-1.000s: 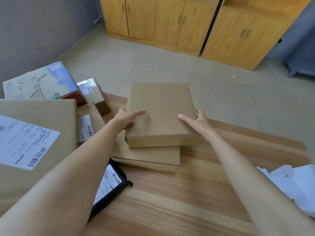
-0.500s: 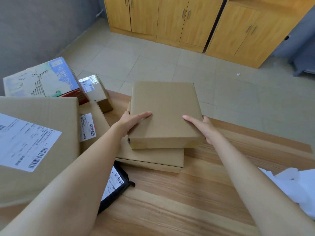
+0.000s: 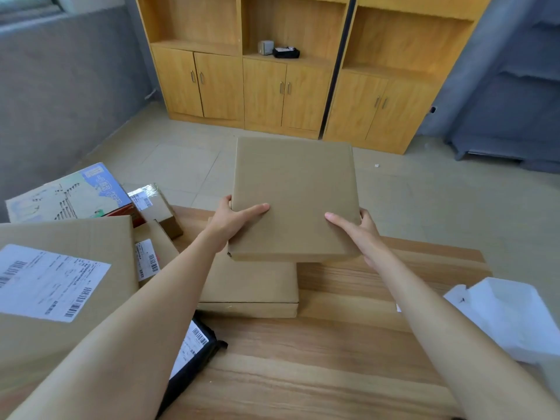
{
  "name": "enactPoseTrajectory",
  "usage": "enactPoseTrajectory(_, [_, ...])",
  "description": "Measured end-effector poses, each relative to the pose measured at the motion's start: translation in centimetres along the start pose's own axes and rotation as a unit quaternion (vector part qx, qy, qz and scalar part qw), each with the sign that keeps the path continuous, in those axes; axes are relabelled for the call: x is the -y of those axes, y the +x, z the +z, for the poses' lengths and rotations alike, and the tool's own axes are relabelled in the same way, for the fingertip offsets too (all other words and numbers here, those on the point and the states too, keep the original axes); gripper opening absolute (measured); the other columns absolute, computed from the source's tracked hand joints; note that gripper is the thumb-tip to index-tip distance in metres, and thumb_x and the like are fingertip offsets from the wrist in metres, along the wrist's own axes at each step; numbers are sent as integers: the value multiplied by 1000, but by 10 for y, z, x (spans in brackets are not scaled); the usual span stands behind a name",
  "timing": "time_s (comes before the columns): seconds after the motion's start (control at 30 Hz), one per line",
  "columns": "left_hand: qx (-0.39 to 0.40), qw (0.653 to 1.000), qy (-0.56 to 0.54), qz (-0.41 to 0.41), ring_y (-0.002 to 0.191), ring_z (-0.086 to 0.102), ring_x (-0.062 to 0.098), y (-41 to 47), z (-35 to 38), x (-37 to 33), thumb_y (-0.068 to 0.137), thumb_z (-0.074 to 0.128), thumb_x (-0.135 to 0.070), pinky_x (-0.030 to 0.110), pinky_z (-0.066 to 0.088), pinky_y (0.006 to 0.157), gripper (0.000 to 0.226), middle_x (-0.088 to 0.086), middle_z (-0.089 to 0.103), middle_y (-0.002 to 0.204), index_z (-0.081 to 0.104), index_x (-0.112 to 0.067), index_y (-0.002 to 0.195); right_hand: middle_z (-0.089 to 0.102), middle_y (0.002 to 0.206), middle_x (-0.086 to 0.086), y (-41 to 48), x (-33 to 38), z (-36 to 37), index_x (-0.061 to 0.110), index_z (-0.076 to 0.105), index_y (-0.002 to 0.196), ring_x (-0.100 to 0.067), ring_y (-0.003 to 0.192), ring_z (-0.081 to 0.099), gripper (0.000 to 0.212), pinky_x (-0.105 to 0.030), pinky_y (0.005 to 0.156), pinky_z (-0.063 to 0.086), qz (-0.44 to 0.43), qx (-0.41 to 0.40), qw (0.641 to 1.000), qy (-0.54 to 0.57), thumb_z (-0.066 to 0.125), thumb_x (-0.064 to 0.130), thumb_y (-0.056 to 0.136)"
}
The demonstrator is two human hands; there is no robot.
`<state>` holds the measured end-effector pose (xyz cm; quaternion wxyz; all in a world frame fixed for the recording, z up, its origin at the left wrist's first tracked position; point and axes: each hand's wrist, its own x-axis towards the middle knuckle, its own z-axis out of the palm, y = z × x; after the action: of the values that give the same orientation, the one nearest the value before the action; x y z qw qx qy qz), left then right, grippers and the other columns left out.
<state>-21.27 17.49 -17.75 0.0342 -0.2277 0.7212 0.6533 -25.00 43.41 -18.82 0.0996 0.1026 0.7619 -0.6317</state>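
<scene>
Nearest us on the wooden table (image 3: 333, 359) lie a black mailer bag (image 3: 194, 353), a large labelled carton (image 3: 91, 237) to the left and white plastic wrap (image 3: 509, 316) to the right. Beyond them rests a flat carton (image 3: 251, 286), and above it we hold the plain cardboard box (image 3: 295, 195), our left hand (image 3: 233, 221) and right hand (image 3: 357, 230) each gripping a side edge, thumb on top and fingers curled round. Wooden cabinets (image 3: 263, 92) stand farthest off.

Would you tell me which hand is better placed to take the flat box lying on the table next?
Probably the left hand: it holds the raised box just over the lower box, while the right hand lies past that box's edge, over bare table.
</scene>
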Motion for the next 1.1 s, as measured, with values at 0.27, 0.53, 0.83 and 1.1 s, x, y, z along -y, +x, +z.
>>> enactPoseTrajectory(0.27, [78,995,20,65,107,59,15,-36,44,9,65,86,-36,29,49,85,92,-1,56,124,30,-23,137,54,124,2,-53,-20,-61,18,32,133,-9,97,59,81,-28,71,48,21,-43,998,28,84,22,71])
enactPoseTrajectory(0.53, [156,983,46,87,110,58,13,-67,95,52,34,90,-43,31,50,89,127,-4,51,123,25,-24,140,55,129,8,-95,-91,-115,26,28,142,-14,115,55,96,-32,92,44,60,-56,996,20,87,21,67])
enactPoseTrajectory(0.83, [118,986,105,55,113,56,13,-105,127,128,33,95,-37,36,50,95,117,-2,54,126,35,-25,132,47,129,9,-127,-154,-143,18,25,142,-10,118,47,102,-28,101,37,41,-31,996,-74,89,14,62])
enactPoseTrajectory(1.1, [59,985,154,45,107,53,10,-141,149,166,55,93,-20,21,40,82,92,-11,55,116,32,-29,124,48,123,7,-137,-192,-151,17,30,137,-7,109,48,97,-18,89,32,18,-33,994,-99,89,6,60])
